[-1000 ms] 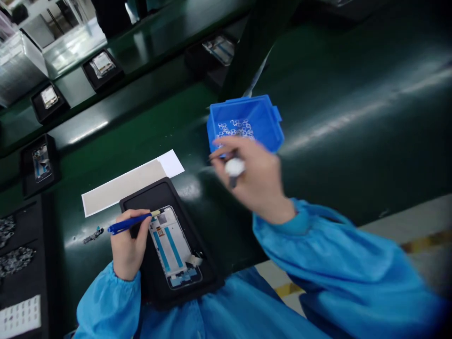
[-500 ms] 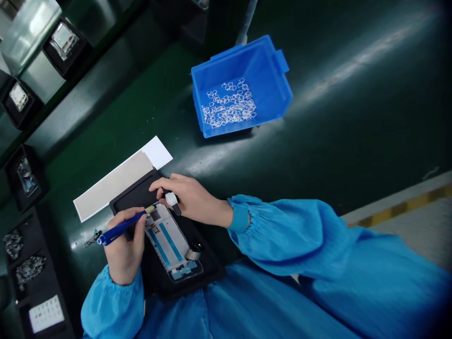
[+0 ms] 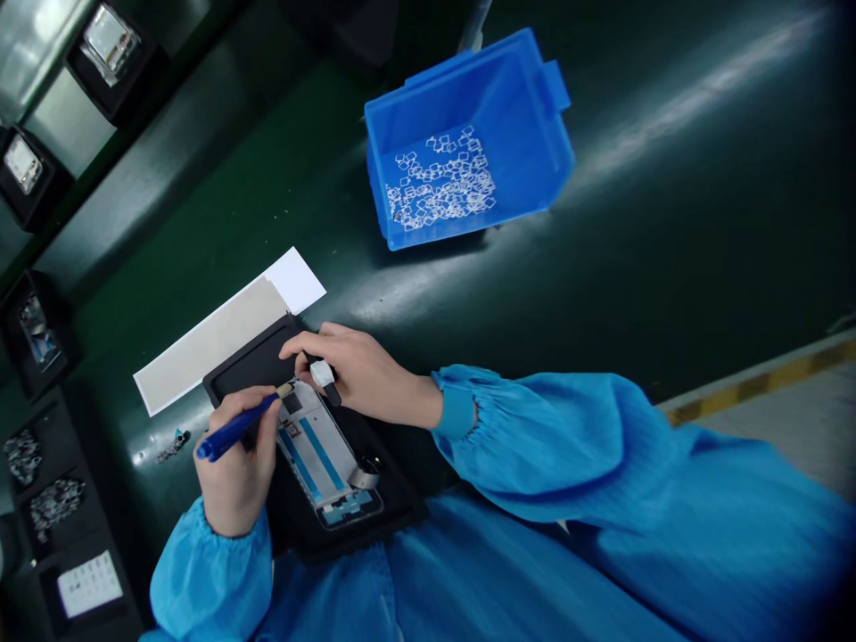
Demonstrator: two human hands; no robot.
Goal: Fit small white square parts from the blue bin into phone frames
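At the far left, small trays (image 3: 40,504) held heaps of tiny metal bits. A paper strip (image 3: 214,343), grey with a white end, lay flat on the green belt (image 3: 635,250). It sat just past a black tray (image 3: 258,361).

The left hand (image 3: 234,477) was closed around a blue pen (image 3: 234,431). The pen's pale tip touched the far end of the phone frame (image 3: 327,459). The frame lay in the black tray, near the person.

The right hand (image 3: 374,379) rested at the far end of the tray. Its fingers pinched a small dark tool (image 3: 323,374) with a white cap, right by the pen tip. Both arms wore blue sleeves (image 3: 568,437).

Farther away and to the right stood a blue bin (image 3: 525,116). Little square rings (image 3: 441,178) lay in a heap on its floor. The bin was well apart from both hands.
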